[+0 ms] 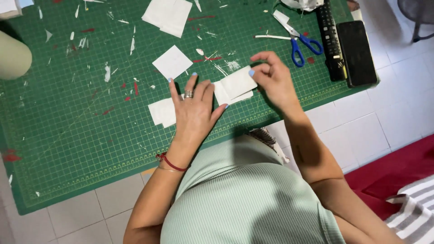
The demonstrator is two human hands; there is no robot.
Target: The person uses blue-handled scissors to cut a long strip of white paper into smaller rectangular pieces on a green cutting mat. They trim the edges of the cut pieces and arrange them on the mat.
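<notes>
in the middle of the frame, your right hand [271,77] pinches the folded white paper [235,86] while your left hand [194,108] lies flat, open, beside it.

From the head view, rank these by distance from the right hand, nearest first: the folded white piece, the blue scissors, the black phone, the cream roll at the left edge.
1. Folded white piece: pinched at its right edge by the right hand.
2. Blue scissors: just beyond the hand, up and right.
3. Black phone: farther right, at the mat's edge.
4. Cream roll: far left, across the mat.
</notes>
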